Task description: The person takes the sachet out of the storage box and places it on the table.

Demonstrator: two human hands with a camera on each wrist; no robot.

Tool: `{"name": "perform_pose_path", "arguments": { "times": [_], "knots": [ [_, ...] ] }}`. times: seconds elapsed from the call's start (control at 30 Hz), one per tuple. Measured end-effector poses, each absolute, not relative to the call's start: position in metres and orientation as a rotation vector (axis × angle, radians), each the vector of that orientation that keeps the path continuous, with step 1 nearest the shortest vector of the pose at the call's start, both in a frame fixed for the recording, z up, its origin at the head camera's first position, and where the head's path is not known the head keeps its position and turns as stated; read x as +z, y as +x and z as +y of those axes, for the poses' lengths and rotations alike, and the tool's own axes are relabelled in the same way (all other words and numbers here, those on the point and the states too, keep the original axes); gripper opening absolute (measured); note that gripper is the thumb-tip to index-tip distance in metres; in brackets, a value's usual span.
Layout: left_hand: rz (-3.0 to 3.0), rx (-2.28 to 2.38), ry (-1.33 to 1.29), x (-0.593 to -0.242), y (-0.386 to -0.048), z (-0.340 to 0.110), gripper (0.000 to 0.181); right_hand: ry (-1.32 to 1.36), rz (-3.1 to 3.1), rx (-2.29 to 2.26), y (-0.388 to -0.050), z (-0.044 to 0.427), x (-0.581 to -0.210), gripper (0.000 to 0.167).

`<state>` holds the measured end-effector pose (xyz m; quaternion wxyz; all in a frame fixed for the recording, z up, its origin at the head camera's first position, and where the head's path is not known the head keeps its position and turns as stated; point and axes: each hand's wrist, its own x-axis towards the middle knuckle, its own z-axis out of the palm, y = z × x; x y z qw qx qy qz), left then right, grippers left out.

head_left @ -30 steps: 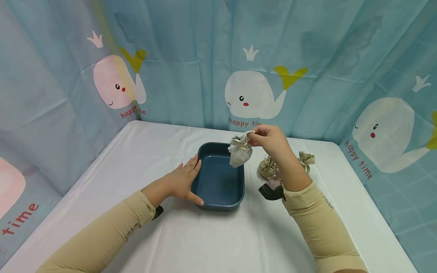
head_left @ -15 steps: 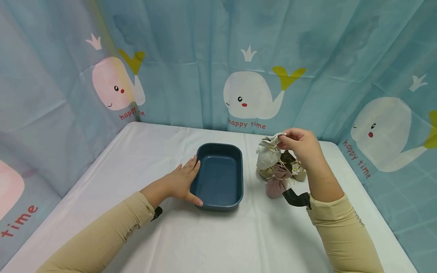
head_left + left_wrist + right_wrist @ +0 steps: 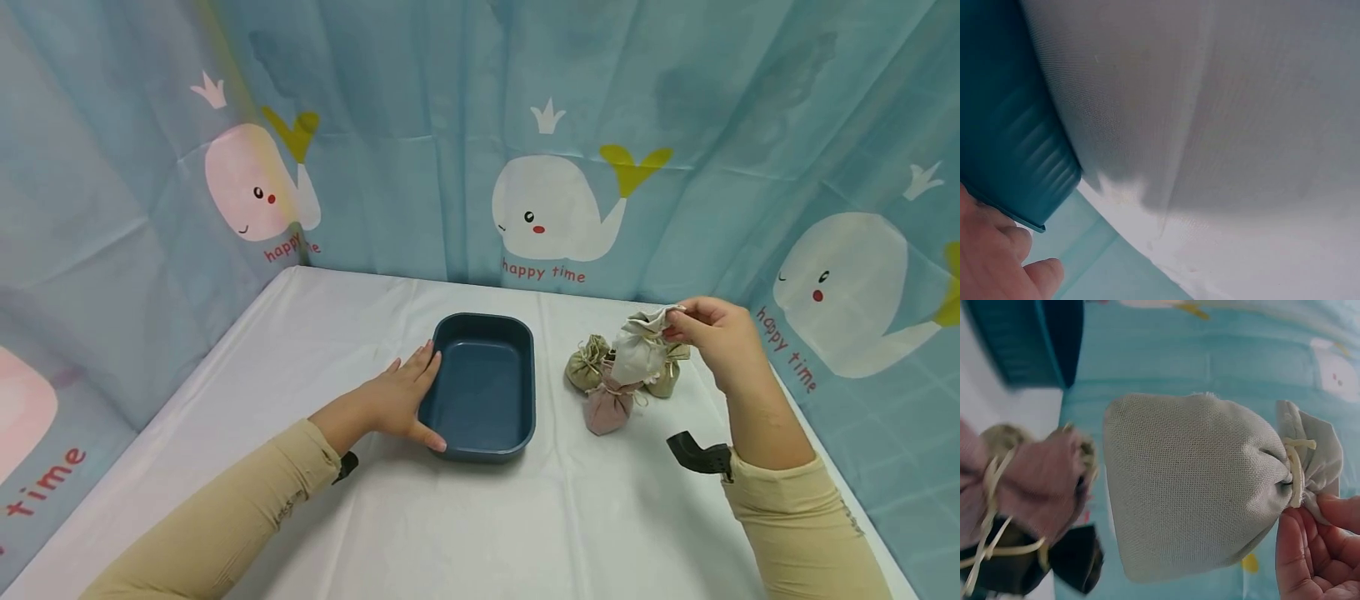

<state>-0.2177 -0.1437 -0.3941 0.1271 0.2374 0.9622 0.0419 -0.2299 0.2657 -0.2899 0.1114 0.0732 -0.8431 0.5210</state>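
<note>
A pale grey-white drawstring pouch (image 3: pixel 637 354) hangs in the air, its gathered top pinched between thumb and fingers of my right hand (image 3: pixel 718 340). In the right wrist view the cloth pouch (image 3: pixel 1191 487) shows a cream cord tied round its neck. Below and around it are a dusty pink pouch (image 3: pixel 607 412), an olive pouch (image 3: pixel 585 368) and a tan pouch (image 3: pixel 665 380). The right wrist view also shows a dark pouch (image 3: pixel 1075 557). My left hand (image 3: pixel 397 396) lies with spread fingers against the left side of a blue rectangular bin (image 3: pixel 483 400).
A white cloth (image 3: pixel 465 533) covers the table. Blue curtains (image 3: pixel 420 167) printed with whales stand along the back and sides. A black wrist mount (image 3: pixel 699 454) sticks out from the right sleeve.
My right hand has carried the grey-white pouch rightward from above the bin to over the other pouches. My left hand and the bin have stayed in place.
</note>
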Motion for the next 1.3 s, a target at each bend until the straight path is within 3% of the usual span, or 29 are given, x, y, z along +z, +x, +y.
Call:
{"name": "perform_pose_path", "arguments": {
  "times": [0.83,1.13,1.3],
  "knots": [
    [2.817,0.092,0.697,-0.399,-0.220,-0.145,0.142,-0.050,-2.536,1.622,-0.224,0.318,-0.326,0.015],
    [2.809,0.106,0.710,-0.400,-0.218,-0.146,0.140,-0.066,-2.515,1.734,-0.258,0.365,-0.395,0.025],
    [2.818,0.116,0.721,-0.399,-0.219,-0.146,0.140,-0.080,-2.589,1.674,-0.263,0.368,-0.412,0.033]
  ]
}}
